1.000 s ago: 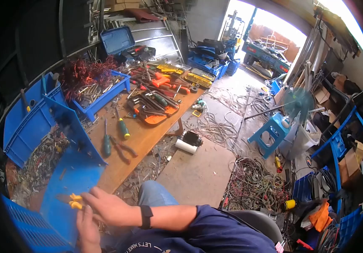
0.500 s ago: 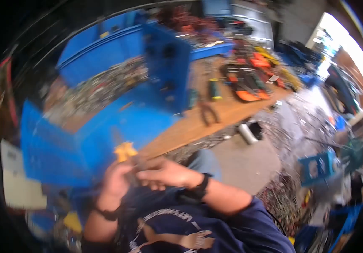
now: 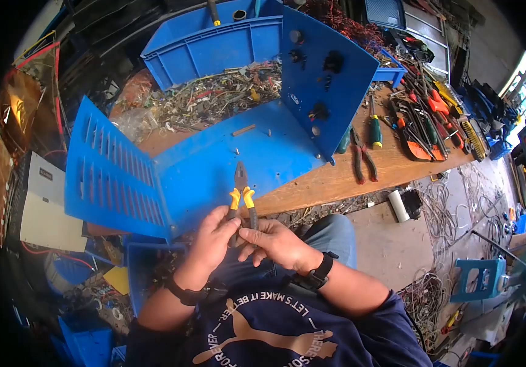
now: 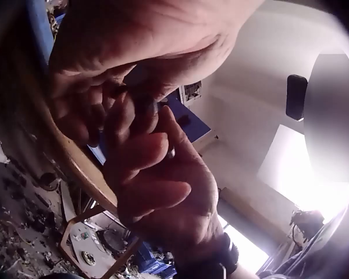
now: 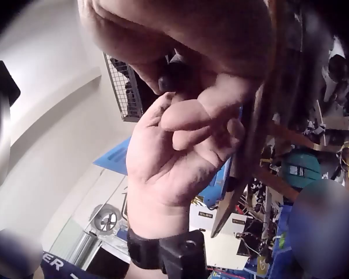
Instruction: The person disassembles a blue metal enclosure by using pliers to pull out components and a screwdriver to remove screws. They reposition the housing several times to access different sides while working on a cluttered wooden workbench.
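At the left of the head view, the slatted blue plastic crate panel (image 3: 113, 177) tilts up from the flat blue plastic crate floor (image 3: 214, 156). Just right of it, low in the middle of the frame and above our lap, our left hand (image 3: 209, 237) curls its fingers round the left handle of the yellow-collared, dark-gripped steel pliers (image 3: 242, 194). Our right hand (image 3: 276, 243) pinches the right handle from the other side. Both hands are thus closed on the one tool. It stands nose up over the near edge of the crate floor, its jaws apparently together and touching nothing else that we can see. The wrist views show only our fingers bunched closely together, with the tool mostly hidden.

As we judge it, the work in hand is trying the pliers' handles. To do it well, we should hold one handle fast in the left hand and let the right hand do the moving. Our fingertips should stay clear of the joint and of the gap between the handles, where skin could be nipped. Further right, the brown wooden workbench (image 3: 342, 177) carries a green-handled screwdriver (image 3: 375, 131), well apart from our hands.
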Available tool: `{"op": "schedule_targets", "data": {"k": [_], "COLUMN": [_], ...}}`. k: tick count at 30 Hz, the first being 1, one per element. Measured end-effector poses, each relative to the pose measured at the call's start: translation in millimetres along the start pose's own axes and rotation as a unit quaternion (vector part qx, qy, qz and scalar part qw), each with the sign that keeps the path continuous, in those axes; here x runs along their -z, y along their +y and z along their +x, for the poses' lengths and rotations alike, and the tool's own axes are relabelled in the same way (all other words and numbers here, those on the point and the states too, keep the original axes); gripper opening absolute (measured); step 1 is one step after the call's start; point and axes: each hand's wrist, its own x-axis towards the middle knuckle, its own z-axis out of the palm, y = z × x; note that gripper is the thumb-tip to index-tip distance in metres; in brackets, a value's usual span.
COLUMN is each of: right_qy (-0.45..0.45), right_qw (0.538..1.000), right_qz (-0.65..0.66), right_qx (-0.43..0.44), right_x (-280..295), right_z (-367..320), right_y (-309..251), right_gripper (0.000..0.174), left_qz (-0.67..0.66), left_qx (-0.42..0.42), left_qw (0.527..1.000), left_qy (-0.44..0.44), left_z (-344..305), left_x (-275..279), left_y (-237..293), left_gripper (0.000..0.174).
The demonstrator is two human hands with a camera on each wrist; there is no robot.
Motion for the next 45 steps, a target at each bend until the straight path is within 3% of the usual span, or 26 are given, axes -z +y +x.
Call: {"op": "schedule_targets", "data": {"k": [6, 9, 12, 16, 19, 22, 25, 28, 31, 34, 35, 37, 41, 43, 45], "right_qy": [0.007, 0.012, 0.044, 0.13, 0.108, 0.109, 0.085, 0.099, 0.09, -0.017, -0.013, -0.002, 0.039, 0.066, 0.082], "right_qw": [1.0, 0.999, 0.983, 0.951, 0.952, 0.968, 0.973, 0.967, 0.965, 0.986, 0.989, 0.99, 0.956, 0.927, 0.938], "right_qz": [-0.006, -0.046, -0.16, -0.257, -0.216, -0.189, -0.169, -0.216, -0.185, -0.112, -0.123, -0.144, -0.255, -0.335, -0.308], "right_qx": [0.004, 0.018, 0.077, 0.115, 0.188, 0.121, 0.129, 0.088, 0.163, 0.121, 0.08, -0.001, 0.136, 0.157, 0.14], "right_x": [5.6, -1.2, -15.3, -25.2, -27.9, -34.9, -33.8, -36.2, -36.7, -35.2, -34.6, -34.5, -19.6, 1.1, 16.3], "right_z": [1.7, 4.2, 6.7, 21.3, 36.1, 26.9, 34.0, 38.6, 48.7, 53.8, 52.9, 42.6, 20.8, 10.2, -8.5], "right_y": [3.0, 0.2, -6.9, -1.2, 10.5, -3.1, 0.0, -6.0, 2.7, -1.5, -6.8, -22.7, -16.6, -10.5, -14.5], "right_gripper": [0.032, 0.032, 0.033, 0.035, 0.033, 0.031, 0.03, 0.028, 0.023, 0.023, 0.023, 0.025, 0.027, 0.027, 0.028], "left_qz": [0.12, 0.267, 0.144, 0.244, 0.251, 0.271, 0.319, 0.351, 0.318, 0.298, 0.298, 0.383, 0.549, 0.561, 0.568], "left_qx": [-0.021, -0.018, 0.051, -0.06, -0.099, -0.1, -0.033, -0.036, -0.044, -0.001, 0.021, -0.017, -0.055, -0.041, -0.035], "left_qw": [0.991, 0.958, 0.985, 0.961, 0.954, 0.95, 0.939, 0.929, 0.943, 0.952, 0.953, 0.918, 0.813, 0.805, 0.799], "left_qy": [0.049, 0.104, 0.087, 0.118, 0.132, 0.12, 0.12, 0.114, 0.092, 0.066, 0.057, 0.1, 0.186, 0.19, 0.192], "left_z": [0.5, 1.1, 2.6, 7.1, 13.8, 17.3, 15.1, 21.1, 35.2, 43.4, 45.1, 52.4, 51.4, 50.3, 49.3], "left_x": [1.6, -1.0, -4.5, -4.8, 4.8, 11.7, 6.4, 12.9, 24.3, 25.2, 24.0, 27.1, 7.7, 1.8, 1.0], "left_y": [-2.4, 4.9, 24.7, 22.5, 18.2, 22.5, 39.4, 33.0, 23.8, 33.1, 37.4, 26.7, 38.7, 43.2, 41.7], "left_gripper": [0.023, 0.029, 0.037, 0.054, 0.065, 0.068, 0.07, 0.068, 0.063, 0.062, 0.063, 0.063, 0.065, 0.062, 0.059]}}
